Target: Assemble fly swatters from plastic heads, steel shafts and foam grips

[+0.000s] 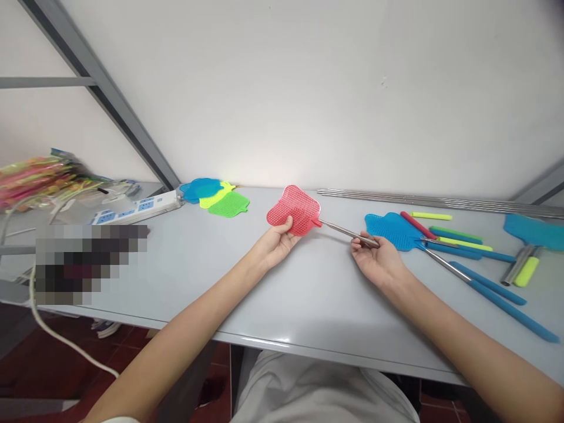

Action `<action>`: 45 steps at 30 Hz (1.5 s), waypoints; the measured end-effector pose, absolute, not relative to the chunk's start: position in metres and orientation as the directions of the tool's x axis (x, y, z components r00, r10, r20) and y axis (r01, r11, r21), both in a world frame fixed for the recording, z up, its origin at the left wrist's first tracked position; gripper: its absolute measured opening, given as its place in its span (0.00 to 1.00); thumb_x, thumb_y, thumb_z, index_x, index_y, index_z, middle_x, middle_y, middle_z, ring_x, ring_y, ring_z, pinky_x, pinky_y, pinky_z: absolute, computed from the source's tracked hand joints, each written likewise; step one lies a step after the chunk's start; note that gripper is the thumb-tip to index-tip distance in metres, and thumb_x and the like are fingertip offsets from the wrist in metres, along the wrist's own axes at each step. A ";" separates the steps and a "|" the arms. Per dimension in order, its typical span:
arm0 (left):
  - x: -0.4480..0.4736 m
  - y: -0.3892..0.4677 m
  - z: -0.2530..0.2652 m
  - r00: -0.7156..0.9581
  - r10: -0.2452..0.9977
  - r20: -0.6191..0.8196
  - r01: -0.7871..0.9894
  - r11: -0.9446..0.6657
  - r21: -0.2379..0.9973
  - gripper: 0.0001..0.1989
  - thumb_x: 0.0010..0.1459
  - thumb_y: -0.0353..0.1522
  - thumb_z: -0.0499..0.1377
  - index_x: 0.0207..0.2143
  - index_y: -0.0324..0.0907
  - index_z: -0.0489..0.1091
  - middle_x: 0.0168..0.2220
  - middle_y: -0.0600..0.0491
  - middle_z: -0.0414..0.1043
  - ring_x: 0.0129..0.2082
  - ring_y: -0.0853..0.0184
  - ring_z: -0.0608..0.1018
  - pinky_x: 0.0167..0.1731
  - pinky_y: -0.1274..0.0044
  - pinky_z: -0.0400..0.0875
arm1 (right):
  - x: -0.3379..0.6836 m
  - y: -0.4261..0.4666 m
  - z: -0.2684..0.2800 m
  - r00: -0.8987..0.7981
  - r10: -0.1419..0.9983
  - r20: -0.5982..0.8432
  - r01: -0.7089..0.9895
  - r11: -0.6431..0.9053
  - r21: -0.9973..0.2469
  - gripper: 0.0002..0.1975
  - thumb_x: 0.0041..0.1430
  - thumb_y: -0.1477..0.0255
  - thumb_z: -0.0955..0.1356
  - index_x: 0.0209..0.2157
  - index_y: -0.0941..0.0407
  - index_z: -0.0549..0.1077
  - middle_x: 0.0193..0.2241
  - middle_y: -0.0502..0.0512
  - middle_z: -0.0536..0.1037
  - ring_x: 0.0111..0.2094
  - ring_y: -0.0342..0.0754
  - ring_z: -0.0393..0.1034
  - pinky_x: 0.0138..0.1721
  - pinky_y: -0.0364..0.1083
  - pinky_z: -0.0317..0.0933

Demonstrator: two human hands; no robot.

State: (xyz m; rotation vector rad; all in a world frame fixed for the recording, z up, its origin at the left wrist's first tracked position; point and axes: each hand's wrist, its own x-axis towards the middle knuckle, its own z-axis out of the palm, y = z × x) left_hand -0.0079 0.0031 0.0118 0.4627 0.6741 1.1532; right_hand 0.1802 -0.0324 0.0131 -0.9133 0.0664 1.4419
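My left hand (278, 244) pinches a red fly swatter head (300, 204), a perforated paddle held above the table, thumb on its near face. From the neck of that head a thin metal rod (341, 228) runs right into my right hand (379, 258), whose fingers are closed around its thicker end. Rod tip and neck meet; how deep the rod sits inside I cannot tell. Just right of my right hand lie blue swatter heads (390, 228) and a metal rod with a blue grip (513, 310).
Blue swatter heads (200, 189) and a green one (229, 204) lie at back left, by a white power strip (163, 202). Long metal rods (432, 202) line the wall. Coloured grips, including a red one (416, 225), and another blue head (540, 231) lie right.
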 end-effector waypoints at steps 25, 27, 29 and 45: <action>-0.003 -0.001 0.013 0.285 0.928 -0.242 -0.680 0.373 0.631 0.08 0.55 0.25 0.51 0.35 0.34 0.69 0.34 0.50 0.75 0.35 0.70 0.77 0.43 0.77 0.70 | 0.180 -0.034 0.012 0.203 0.784 -0.586 -0.876 -0.122 -0.467 0.06 0.47 0.80 0.55 0.23 0.61 0.60 0.17 0.52 0.61 0.18 0.38 0.54 0.15 0.36 0.50; -0.002 -0.003 0.011 0.314 0.919 -0.238 -0.656 0.392 0.645 0.08 0.55 0.25 0.52 0.36 0.34 0.69 0.35 0.49 0.75 0.36 0.69 0.76 0.43 0.77 0.70 | 0.180 -0.034 0.013 0.208 0.777 -0.594 -0.877 -0.121 -0.465 0.06 0.47 0.80 0.55 0.23 0.61 0.60 0.17 0.51 0.61 0.18 0.38 0.54 0.15 0.36 0.50; -0.002 -0.004 0.011 0.321 0.917 -0.236 -0.646 0.395 0.654 0.08 0.55 0.25 0.52 0.37 0.34 0.69 0.36 0.49 0.74 0.37 0.69 0.76 0.43 0.77 0.70 | 0.181 -0.034 0.014 0.213 0.769 -0.603 -0.876 -0.122 -0.466 0.06 0.47 0.80 0.55 0.23 0.61 0.60 0.17 0.51 0.61 0.18 0.38 0.54 0.14 0.36 0.49; -0.009 0.003 0.016 0.123 0.936 -0.331 -0.701 0.318 0.639 0.10 0.55 0.23 0.51 0.39 0.35 0.67 0.33 0.48 0.75 0.35 0.68 0.77 0.41 0.75 0.72 | 0.185 -0.035 0.017 0.209 0.756 -0.620 -0.860 -0.160 -0.485 0.06 0.48 0.78 0.54 0.23 0.59 0.58 0.16 0.48 0.57 0.15 0.37 0.51 0.13 0.36 0.46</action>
